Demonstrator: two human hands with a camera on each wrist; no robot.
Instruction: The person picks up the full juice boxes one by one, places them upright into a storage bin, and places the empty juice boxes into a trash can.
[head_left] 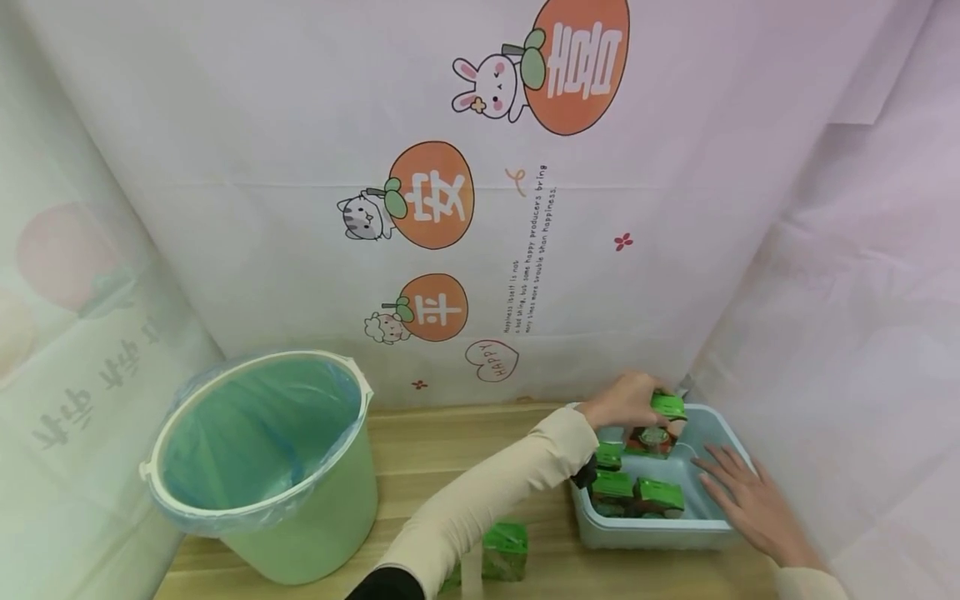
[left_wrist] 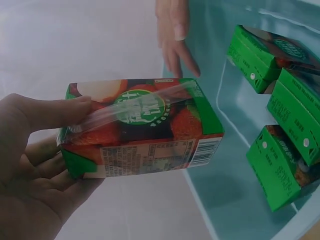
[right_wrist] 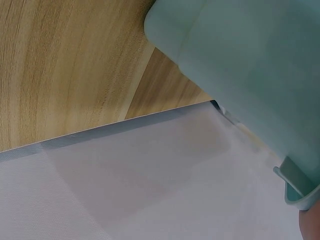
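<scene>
My left hand point(head_left: 624, 402) holds a juice carton point(left_wrist: 142, 120) with green ends, strawberry pictures and a wrapped straw on its side. Thumb on top and fingers beneath, it grips one end of the carton. The carton is over the pale blue plastic basin point(head_left: 723, 429), near its back wall. My right hand point(head_left: 750, 504) rests at the basin's right rim, fingers extended over the inside. Only a bit of that hand point(right_wrist: 311, 224) shows at the corner of the right wrist view. Inside the basin lie several similar cartons point(head_left: 660, 496), grouped toward the left and front.
On the left of the wooden table point(head_left: 420, 442) stands a light green bucket point(head_left: 330, 525) lined with a clear bag. Another green carton point(head_left: 506, 552) lies near the front, partly behind my left forearm. Printed white cloth point(head_left: 300, 167) hangs behind and at both sides.
</scene>
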